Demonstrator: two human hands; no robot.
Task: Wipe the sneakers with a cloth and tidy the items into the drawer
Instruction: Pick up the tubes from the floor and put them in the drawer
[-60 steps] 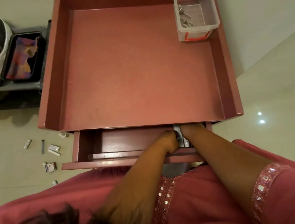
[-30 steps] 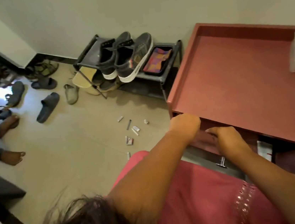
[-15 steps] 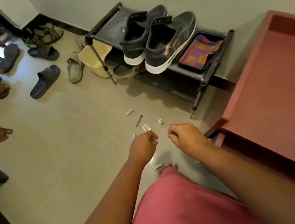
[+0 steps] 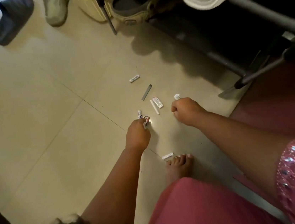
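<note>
Crouched at mid-frame, your left hand (image 4: 137,134) pinched the small red-and-white packet (image 4: 146,119) on the floor (image 4: 51,123) while your right hand (image 4: 185,110), fingers curled and seemingly empty, hung beside the white cap (image 4: 177,96); you did best gathering several scattered tubes (image 4: 155,106) per trip.

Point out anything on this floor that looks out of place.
Small items lie scattered loose on the floor tiles beside the shoe rack: a white tube, a grey strip, a sachet, a white stick and another tube by the bare foot. The left hand pinches a small packet.
</note>
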